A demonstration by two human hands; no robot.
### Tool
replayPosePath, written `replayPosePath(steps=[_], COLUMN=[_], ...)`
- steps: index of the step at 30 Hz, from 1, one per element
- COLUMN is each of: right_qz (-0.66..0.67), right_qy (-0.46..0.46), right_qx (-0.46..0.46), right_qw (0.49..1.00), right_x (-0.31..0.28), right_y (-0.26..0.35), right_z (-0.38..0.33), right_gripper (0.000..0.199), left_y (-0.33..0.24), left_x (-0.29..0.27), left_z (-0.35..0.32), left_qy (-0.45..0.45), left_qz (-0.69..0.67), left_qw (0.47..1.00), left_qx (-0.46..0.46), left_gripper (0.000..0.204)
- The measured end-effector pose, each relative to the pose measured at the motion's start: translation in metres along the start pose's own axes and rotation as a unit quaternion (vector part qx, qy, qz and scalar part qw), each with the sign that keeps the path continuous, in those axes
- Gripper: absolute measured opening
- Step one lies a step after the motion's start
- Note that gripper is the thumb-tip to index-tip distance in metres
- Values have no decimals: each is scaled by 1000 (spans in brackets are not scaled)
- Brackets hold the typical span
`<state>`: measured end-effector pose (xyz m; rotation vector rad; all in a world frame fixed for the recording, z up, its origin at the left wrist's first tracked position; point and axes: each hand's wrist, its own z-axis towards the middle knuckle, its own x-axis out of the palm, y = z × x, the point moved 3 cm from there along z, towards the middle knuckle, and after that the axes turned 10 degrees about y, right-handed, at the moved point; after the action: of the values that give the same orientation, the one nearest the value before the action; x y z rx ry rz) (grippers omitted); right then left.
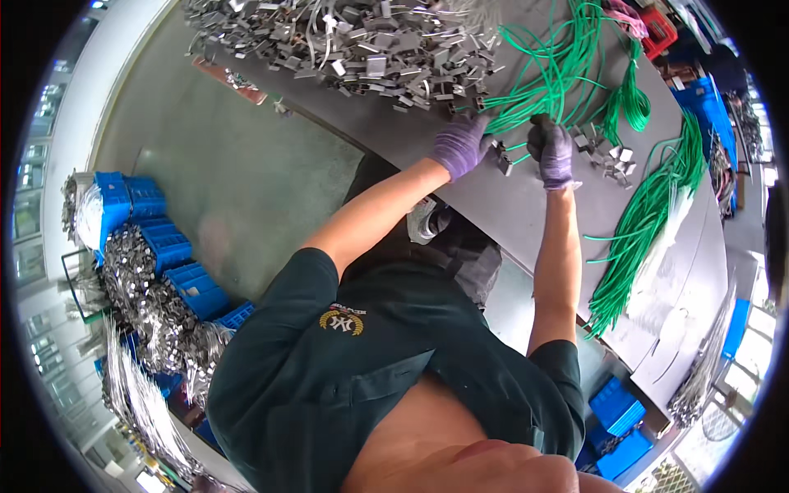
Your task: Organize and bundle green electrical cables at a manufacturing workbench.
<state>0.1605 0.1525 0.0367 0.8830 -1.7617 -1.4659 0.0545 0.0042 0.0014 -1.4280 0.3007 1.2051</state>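
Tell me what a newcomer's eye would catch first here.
Probably the vivid green cables, strewn over the far and right parts of the grey table. Then the heap of small grey parts, left of them. The purple-gloved left hand and right hand are close by.

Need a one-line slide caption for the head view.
Gloved left hand and gloved right hand at green wires, beside heaped grey parts.

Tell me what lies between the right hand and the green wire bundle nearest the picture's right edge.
In the head view, a small pile of grey pieces lies between the right hand and that green bundle.
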Motion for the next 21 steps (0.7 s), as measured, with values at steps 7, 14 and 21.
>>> replayPosePath(steps=[7, 14, 21], right_qz=[42, 50, 105], right_qy=[61, 44, 65], right_qx=[25, -141, -347], right_qw=[997, 988, 930], right_x=[10, -42, -90], right_y=[0, 100, 193], right_z=[4, 0, 7], right_gripper=[29, 38, 40], left_y=[-2, 0, 5], left_x=[-11, 5, 11], left_z=[-7, 0, 2], left_qy=[27, 46, 95], left_qz=[-20, 26, 98], left_qw=[998, 998, 990], left_qx=[60, 20, -25], left_gripper=[49, 44, 42])
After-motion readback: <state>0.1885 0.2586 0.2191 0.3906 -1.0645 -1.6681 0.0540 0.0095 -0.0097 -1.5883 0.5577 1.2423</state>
